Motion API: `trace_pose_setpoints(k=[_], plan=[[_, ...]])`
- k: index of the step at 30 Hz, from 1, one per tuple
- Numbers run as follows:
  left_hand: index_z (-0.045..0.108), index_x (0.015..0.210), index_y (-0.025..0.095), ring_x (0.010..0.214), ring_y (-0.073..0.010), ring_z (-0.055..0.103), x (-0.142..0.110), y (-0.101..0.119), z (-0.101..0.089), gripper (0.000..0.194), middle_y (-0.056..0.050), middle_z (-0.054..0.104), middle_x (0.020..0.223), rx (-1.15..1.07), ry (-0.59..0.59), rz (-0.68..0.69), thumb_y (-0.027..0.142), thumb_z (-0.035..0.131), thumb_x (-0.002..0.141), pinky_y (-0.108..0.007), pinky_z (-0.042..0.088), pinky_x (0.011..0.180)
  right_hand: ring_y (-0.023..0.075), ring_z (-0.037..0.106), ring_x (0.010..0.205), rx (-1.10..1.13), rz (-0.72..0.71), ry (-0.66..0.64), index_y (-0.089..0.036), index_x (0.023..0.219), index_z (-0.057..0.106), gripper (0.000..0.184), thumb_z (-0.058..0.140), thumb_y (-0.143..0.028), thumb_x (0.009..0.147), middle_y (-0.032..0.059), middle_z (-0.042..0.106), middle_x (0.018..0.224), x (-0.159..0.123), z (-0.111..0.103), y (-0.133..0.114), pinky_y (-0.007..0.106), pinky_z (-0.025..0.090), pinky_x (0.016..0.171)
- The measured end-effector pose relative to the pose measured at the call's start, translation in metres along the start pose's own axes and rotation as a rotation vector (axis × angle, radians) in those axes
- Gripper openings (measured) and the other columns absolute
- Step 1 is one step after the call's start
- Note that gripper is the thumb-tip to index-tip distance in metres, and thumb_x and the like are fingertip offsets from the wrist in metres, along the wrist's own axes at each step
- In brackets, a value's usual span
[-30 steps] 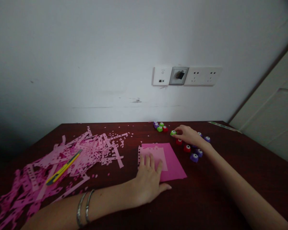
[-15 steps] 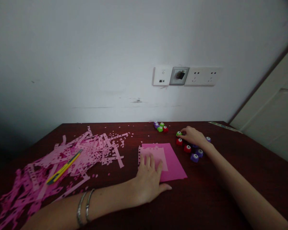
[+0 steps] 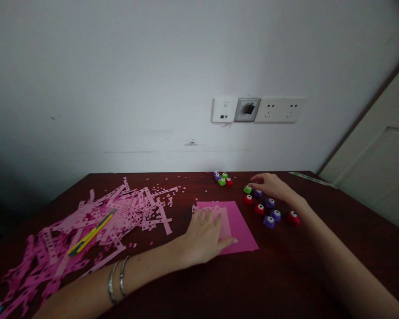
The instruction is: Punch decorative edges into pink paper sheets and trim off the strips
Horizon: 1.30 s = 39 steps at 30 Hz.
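Since the earlier frame, the left hand [image 3: 203,239], fingers spread flat, has slid up the pink paper [image 3: 242,230] toward the bench's [image 3: 246,288] back edge; the right hand [image 3: 271,186], fingers slightly parted, has eased off the green piece [image 3: 248,189] near that edge. Contact there is unclear; setting pieces out seems in hand, calling for a clean release.

Dim, diffuse light, wall [image 3: 146,84] darkest far left of the sockets [image 3: 280,110], dark vignetting to their upper right, fine detail soft
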State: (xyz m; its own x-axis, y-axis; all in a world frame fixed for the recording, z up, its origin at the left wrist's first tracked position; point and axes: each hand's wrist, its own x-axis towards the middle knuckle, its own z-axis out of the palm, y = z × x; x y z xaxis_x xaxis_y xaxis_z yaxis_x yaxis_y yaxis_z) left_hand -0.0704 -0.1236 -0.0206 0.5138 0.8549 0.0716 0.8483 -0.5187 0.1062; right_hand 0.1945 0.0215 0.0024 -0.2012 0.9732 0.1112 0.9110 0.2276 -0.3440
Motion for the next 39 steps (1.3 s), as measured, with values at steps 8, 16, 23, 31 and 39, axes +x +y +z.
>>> trace_pose_setpoints(k=[8,16,23,31,39], plan=[[0.066,0.091,0.013,0.085,-0.0199,0.056,0.083,-0.072,-0.023,0.029,-0.010,0.063,0.091,-0.308,0.210,0.000,0.032,0.051,0.076,-0.030,0.042,0.076,0.0162,0.060,0.063,0.112,-0.139,-0.084,-0.018,0.087,0.069,0.030,0.053,-0.041,0.077,0.0058,0.069,0.075,-0.012,-0.017,-0.037,0.024,0.040,0.053],[0.069,0.079,0.011,0.067,-0.0150,0.057,0.163,-0.122,0.016,0.019,-0.006,0.067,0.075,-0.471,0.213,-0.133,0.022,0.058,0.070,-0.025,0.040,0.062,0.0154,0.058,0.059,0.099,-0.262,-0.217,-0.016,0.080,0.070,0.028,0.051,-0.036,0.078,0.0056,0.067,0.067,-0.014,0.011,-0.064,0.024,0.038,0.054],[0.068,0.075,0.014,0.060,-0.0128,0.054,0.192,-0.125,0.039,0.016,-0.001,0.064,0.067,-0.469,0.193,-0.112,0.027,0.059,0.072,-0.023,0.039,0.059,0.0154,0.059,0.061,0.061,-0.270,-0.262,-0.017,0.081,0.071,0.025,0.051,-0.031,0.076,0.0052,0.069,0.071,-0.012,0.026,-0.064,0.023,0.038,0.054],[0.066,0.069,0.015,0.053,-0.0120,0.050,0.201,-0.119,0.041,0.017,0.000,0.060,0.059,-0.456,0.172,-0.134,0.029,0.058,0.071,-0.023,0.036,0.055,0.0151,0.058,0.058,0.100,-0.311,-0.237,-0.019,0.077,0.072,0.022,0.052,-0.027,0.074,0.0038,0.067,0.066,-0.011,0.032,-0.061,0.023,0.036,0.050],[0.065,0.065,0.013,0.053,-0.0109,0.047,0.197,-0.121,0.039,0.025,0.001,0.056,0.056,-0.487,0.211,-0.125,0.037,0.058,0.070,-0.022,0.032,0.052,0.0158,0.058,0.058,0.112,-0.300,-0.205,-0.020,0.073,0.071,0.020,0.053,-0.026,0.073,0.0040,0.067,0.065,-0.011,0.034,-0.059,0.024,0.038,0.052]])
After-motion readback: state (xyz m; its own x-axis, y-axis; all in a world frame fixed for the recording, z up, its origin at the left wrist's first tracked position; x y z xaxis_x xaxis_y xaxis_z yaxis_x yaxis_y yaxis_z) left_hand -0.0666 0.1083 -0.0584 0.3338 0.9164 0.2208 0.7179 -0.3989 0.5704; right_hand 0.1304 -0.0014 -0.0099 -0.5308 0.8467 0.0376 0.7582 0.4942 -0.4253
